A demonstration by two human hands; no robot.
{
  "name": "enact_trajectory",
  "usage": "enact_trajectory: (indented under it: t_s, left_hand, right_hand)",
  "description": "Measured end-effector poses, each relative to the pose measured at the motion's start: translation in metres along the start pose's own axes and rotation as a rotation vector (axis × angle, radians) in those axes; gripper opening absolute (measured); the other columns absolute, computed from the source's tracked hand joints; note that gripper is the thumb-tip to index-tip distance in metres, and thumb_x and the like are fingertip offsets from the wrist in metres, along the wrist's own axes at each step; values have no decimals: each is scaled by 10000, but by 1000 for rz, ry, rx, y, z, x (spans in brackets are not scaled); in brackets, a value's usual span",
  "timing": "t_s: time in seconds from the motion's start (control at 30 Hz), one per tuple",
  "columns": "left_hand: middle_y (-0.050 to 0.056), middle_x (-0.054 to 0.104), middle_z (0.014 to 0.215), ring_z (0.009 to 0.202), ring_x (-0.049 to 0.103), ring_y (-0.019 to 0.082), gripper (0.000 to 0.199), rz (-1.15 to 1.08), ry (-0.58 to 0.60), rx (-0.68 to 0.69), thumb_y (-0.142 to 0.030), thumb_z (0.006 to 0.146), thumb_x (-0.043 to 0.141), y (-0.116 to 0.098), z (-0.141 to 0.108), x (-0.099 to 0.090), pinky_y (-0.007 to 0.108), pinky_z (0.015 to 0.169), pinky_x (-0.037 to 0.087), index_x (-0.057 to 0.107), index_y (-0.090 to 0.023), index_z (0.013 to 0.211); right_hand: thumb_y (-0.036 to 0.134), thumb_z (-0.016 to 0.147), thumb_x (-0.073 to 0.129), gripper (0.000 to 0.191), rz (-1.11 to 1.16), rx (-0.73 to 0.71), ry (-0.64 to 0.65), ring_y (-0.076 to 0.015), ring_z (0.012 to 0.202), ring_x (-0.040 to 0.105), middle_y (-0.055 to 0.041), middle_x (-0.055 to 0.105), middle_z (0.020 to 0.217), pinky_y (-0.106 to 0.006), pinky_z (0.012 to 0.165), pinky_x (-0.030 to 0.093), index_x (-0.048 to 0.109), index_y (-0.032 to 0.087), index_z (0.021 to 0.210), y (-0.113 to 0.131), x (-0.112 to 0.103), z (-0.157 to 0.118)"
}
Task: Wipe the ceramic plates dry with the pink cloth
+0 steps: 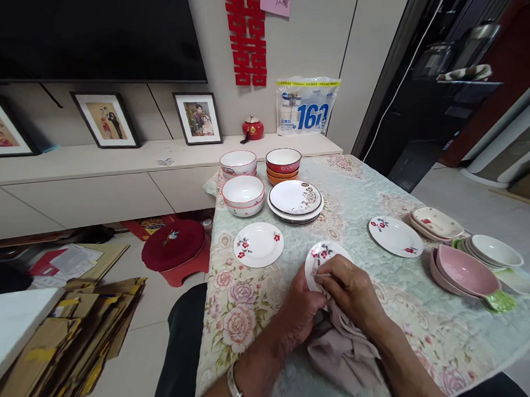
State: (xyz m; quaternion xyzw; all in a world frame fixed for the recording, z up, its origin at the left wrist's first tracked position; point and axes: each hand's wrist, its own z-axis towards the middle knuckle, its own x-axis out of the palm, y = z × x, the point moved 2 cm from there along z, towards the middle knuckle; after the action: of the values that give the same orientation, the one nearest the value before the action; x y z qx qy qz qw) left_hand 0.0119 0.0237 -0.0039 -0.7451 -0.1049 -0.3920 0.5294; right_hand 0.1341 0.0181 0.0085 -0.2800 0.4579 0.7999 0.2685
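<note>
Near the table's front, my left hand [301,310] grips the near-left rim of a small white plate [314,260] with red flowers. The plate is tilted up off the table. A greyish-pink cloth [344,355] is bunched in my right hand [351,289], whose fingers press it against the plate's face. Most of the cloth hangs below both hands. One flat plate with red flowers [259,245] lies left of my hands, and a similar plate [395,237] lies to the right.
Behind are stacked white bowls [243,191], red and orange bowls [283,160] and a plate stack [295,198]. At right stand pink leaf-shaped bowls [467,270], small white bowls [497,250] and squarish dishes [437,222]. A red stool [173,246] and flattened cardboard [54,355] are at left.
</note>
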Motion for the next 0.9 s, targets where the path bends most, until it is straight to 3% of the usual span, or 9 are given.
enact_trajectory:
  t_s: [0.1,0.17,0.3,0.43,0.53,0.63,0.73,0.8,0.9]
  left_hand:
    - [35,694,914,865,621,191,756,-15,-121,55,13,457,456,-6,3,-3,251,716,450,596,-168,1177]
    - [34,696,900,850,622,195,766,-16,-166,63,7,452,460,-8,4,-4,259,707,460,588,-167,1187]
    - [36,700,926,856,625,203,762,0,-166,49,6,450,468,-8,6,-6,283,729,481,598,-175,1178]
    - [36,699,984,890,624,203,777,7,-140,73,14,454,467,-7,9,-7,291,774,484,594,-188,1194]
    - [37,696,984,904,623,201,739,8,-152,110,11,459,471,-10,12,-10,276,768,479,609,-188,1156]
    - [41,690,950,911,619,200,610,7,-169,151,-2,470,477,-15,14,-15,260,742,472,630,-169,1036]
    - [37,685,949,933,613,202,579,0,-228,175,-4,474,494,-23,16,-21,268,769,470,616,-164,1017]
    - [34,686,972,941,611,203,642,-8,-250,186,3,472,501,-26,17,-23,284,802,469,597,-170,1082]
    - [38,689,996,923,613,206,699,-5,-246,204,3,471,491,-27,18,-22,305,808,476,579,-174,1142]
  right_hand:
    - [243,930,533,131,-74,-13,68,-178,796,574,-14,614,812,-308,732,402,625,217,840,0,1,0]
    - [255,918,553,101,-153,42,28,-195,817,582,-20,628,829,-321,741,396,626,216,860,-7,1,-1]
    - [280,912,545,120,-266,156,-122,-216,806,589,-50,631,839,-330,729,414,619,194,872,-26,-1,1]
    - [252,906,532,117,-245,130,-162,-209,790,593,-61,630,835,-319,724,431,619,185,867,-29,4,19]
    - [219,895,548,89,-112,19,-75,-187,814,599,-47,641,854,-298,747,438,628,194,865,-16,12,42]
    - [196,886,571,90,66,-93,140,-154,805,596,-15,640,842,-261,728,439,636,209,825,-3,17,59]
    - [206,884,585,105,95,-177,290,-138,775,586,3,638,810,-250,699,418,646,214,798,1,14,62]
    - [228,892,584,108,23,-193,308,-151,808,585,1,646,815,-271,728,402,653,220,809,-3,10,57]
    - [259,906,565,121,-105,-108,230,-179,862,584,-16,658,848,-307,779,393,656,220,836,-19,3,47]
